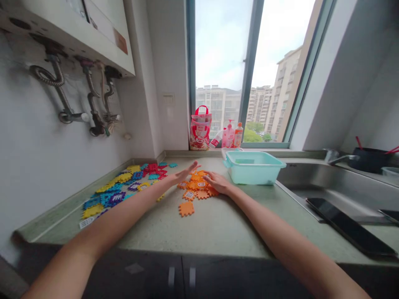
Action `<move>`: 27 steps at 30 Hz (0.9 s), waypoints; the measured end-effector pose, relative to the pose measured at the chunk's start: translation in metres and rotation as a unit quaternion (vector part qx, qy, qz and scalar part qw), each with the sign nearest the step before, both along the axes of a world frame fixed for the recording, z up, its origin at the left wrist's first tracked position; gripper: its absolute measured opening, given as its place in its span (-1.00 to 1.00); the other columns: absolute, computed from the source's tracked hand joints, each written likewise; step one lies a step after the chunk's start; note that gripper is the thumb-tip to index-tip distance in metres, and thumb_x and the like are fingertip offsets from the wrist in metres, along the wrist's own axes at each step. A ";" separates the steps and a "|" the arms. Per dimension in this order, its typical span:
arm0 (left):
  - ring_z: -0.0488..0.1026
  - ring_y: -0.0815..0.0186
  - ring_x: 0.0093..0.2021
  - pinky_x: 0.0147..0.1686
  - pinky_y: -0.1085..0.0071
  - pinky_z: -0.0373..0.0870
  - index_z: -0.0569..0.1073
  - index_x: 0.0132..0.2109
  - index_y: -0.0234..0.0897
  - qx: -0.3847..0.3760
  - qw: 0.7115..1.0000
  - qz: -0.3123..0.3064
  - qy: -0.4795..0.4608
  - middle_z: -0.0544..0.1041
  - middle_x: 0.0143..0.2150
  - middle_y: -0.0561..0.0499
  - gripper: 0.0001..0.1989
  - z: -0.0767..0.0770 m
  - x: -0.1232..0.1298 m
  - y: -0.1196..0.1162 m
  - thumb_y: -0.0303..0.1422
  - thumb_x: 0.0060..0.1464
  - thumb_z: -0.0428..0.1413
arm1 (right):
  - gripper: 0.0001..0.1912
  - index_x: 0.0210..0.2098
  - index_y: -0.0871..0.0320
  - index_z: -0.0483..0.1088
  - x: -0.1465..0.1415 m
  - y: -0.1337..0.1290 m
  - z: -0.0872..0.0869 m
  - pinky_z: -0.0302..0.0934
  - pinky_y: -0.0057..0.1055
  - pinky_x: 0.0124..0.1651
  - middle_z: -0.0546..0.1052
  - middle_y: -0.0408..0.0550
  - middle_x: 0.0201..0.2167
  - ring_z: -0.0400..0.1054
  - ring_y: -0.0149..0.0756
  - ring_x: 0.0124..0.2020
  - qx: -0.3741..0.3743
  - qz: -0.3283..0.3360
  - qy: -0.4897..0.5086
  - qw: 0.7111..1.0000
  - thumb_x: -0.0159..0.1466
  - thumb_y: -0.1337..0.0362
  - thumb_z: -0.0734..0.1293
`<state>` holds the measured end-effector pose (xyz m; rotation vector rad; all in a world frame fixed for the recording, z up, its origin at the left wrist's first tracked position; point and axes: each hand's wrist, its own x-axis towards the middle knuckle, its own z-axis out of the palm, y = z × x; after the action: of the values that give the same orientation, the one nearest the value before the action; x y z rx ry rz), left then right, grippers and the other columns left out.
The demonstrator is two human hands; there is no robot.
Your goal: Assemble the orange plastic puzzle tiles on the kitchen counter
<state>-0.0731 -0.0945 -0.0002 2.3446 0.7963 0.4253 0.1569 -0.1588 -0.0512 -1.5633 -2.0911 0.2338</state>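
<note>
A pile of orange notched puzzle tiles (pixel 202 194) lies mid-counter, some bearing white printed patches. My right hand (pixel 217 182) rests against the pile's right side, fingers stretched over it. At the pile's left edge, my left hand (pixel 187 173) is held on its side with fingers extended, and nothing shows in it. One orange tile (pixel 186 208) sits apart, nearer the front. Blue, yellow and purple tiles (pixel 116 197) are heaped to the left, partly behind my left forearm. Red tiles (pixel 152 167) lie farther back there.
An aqua plastic basin (pixel 252 176) stands right of the pile, beside the steel sink (pixel 324 178). A black phone-like slab (pixel 349 226) lies along the sink's front edge. Bottles (pixel 229 135) and a red-handled bag (pixel 200 133) stand by the window.
</note>
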 end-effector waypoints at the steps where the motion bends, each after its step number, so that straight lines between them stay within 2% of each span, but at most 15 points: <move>1: 0.10 0.00 0.53 0.44 0.05 0.12 0.17 0.52 -0.17 0.009 1.000 0.008 -0.026 0.15 0.55 -0.10 0.05 -0.002 -0.006 -0.004 0.33 0.22 -0.59 | -0.21 0.43 0.13 0.25 0.000 0.000 0.000 0.05 -0.02 0.44 0.38 0.18 0.38 0.26 0.02 0.39 0.000 0.002 0.002 1.000 0.49 -0.26 0.00; 3: 0.04 -0.03 0.55 0.49 0.03 -0.02 0.20 0.50 -0.21 0.044 0.997 0.042 -0.048 0.14 0.55 -0.16 0.06 -0.011 -0.016 -0.007 0.38 0.21 -0.51 | -0.16 0.42 0.14 0.26 0.000 -0.001 0.001 0.05 -0.04 0.45 0.39 0.18 0.37 0.27 0.01 0.39 -0.001 0.008 0.006 1.000 0.47 -0.31 -0.02; 6: -0.11 -0.09 0.58 0.51 -0.09 -0.23 0.22 0.49 -0.22 0.091 0.991 0.098 -0.006 0.12 0.55 -0.22 0.07 -0.031 -0.025 -0.007 0.42 0.19 -0.44 | -0.11 0.42 0.16 0.27 0.000 -0.004 0.003 0.03 -0.03 0.47 0.37 0.18 0.39 0.24 0.02 0.40 -0.007 0.034 0.024 0.999 0.44 -0.36 0.00; 8: -0.19 -0.11 0.59 0.50 -0.15 -0.27 0.19 0.50 -0.18 0.094 0.990 0.108 0.016 0.08 0.57 -0.19 0.02 -0.042 -0.029 -0.002 0.38 0.23 -0.45 | -0.10 0.44 0.13 0.26 0.000 -0.007 0.004 0.02 0.01 0.47 0.35 0.17 0.40 0.23 0.06 0.41 -0.012 0.057 0.029 0.998 0.40 -0.38 0.09; 10: -0.20 -0.09 0.59 0.50 -0.14 -0.25 0.17 0.51 -0.15 0.101 0.990 0.096 0.034 0.09 0.57 -0.16 -0.04 -0.046 -0.033 0.008 0.34 0.27 -0.44 | -0.11 0.44 0.09 0.26 0.000 -0.012 0.007 0.04 0.04 0.45 0.36 0.16 0.39 0.26 0.10 0.38 -0.017 0.069 0.016 0.997 0.35 -0.37 0.22; 12: -0.12 -0.07 0.58 0.51 -0.06 -0.20 0.19 0.51 -0.17 0.117 0.987 0.080 0.070 0.13 0.55 -0.17 -0.07 -0.045 -0.041 0.021 0.31 0.30 -0.40 | -0.12 0.43 0.08 0.27 -0.001 -0.016 0.009 0.07 0.05 0.43 0.38 0.18 0.38 0.29 0.12 0.36 -0.024 0.064 -0.003 0.998 0.33 -0.33 0.30; 15: -0.02 -0.01 0.56 0.52 0.06 -0.15 0.22 0.49 -0.26 0.140 0.982 0.063 0.107 0.17 0.54 -0.21 -0.08 -0.041 -0.053 0.038 0.29 0.32 -0.32 | -0.17 0.42 0.10 0.29 -0.003 -0.018 0.012 0.11 0.02 0.42 0.39 0.20 0.36 0.31 0.10 0.35 -0.034 0.049 -0.016 0.998 0.36 -0.28 0.30; 17: -0.04 0.03 0.57 0.52 0.10 -0.17 0.20 0.50 -0.30 0.150 0.982 0.061 0.101 0.11 0.56 -0.20 -0.09 -0.038 -0.055 0.041 0.27 0.33 -0.31 | -0.20 0.42 0.10 0.29 -0.005 -0.018 0.014 0.13 -0.01 0.41 0.40 0.19 0.36 0.32 0.08 0.35 -0.037 0.040 -0.019 0.998 0.38 -0.25 0.30; 21: -0.13 0.10 0.59 0.53 0.19 -0.23 0.08 0.54 -0.33 0.137 0.985 0.013 0.106 -0.04 0.60 -0.17 -0.10 -0.033 -0.041 0.024 0.23 0.36 -0.34 | -0.24 0.41 0.09 0.29 -0.008 -0.020 0.019 0.12 -0.05 0.43 0.40 0.16 0.36 0.32 0.03 0.35 -0.025 0.049 -0.027 0.998 0.41 -0.23 0.28; 24: 0.02 0.06 0.55 0.50 0.21 -0.13 0.19 0.51 -0.26 0.142 0.981 -0.030 0.127 0.14 0.56 -0.14 -0.17 -0.030 -0.027 0.006 0.20 0.37 -0.28 | -0.32 0.38 0.09 0.34 -0.010 -0.024 0.026 0.14 -0.06 0.41 0.44 0.16 0.33 0.35 0.01 0.33 0.002 0.063 -0.042 0.997 0.46 -0.19 0.22; 27: 0.21 0.01 0.46 0.46 0.18 0.00 0.34 0.42 -0.21 0.165 0.978 -0.036 0.125 0.33 0.46 -0.15 -0.26 -0.022 -0.025 -0.004 0.15 0.39 -0.26 | -0.43 0.31 0.13 0.42 -0.010 -0.031 0.037 0.19 -0.07 0.35 0.49 0.18 0.28 0.38 0.01 0.29 0.048 0.057 -0.075 0.994 0.52 -0.08 0.16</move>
<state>-0.0986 -0.0980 -0.0223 2.7673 0.8022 0.2482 0.1468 -0.1898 -0.0139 -1.4467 -2.2740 0.0546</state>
